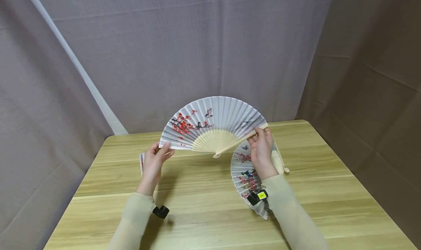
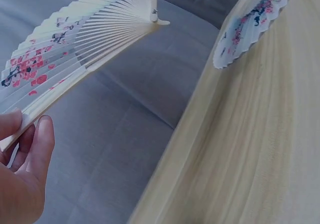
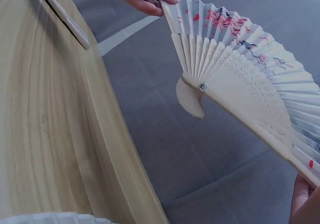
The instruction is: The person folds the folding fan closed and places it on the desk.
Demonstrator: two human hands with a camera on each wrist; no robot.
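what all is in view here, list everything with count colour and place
open fan: 1, white with red blossoms and pale wooden ribs, held up above the table between both hands
second open fan: 1, white with red and blue print, lying on the table under the right forearm
closed fan: 1, pale, lying on the table by the left hand
table: 1, light wood, in front of the person
curtain: grey cloth, behind the table
left hand: 1, fingers pinching the open fan's left end rib
right hand: 1, fingers pinching its right end rib
sleeves: 2, beige, on the forearms
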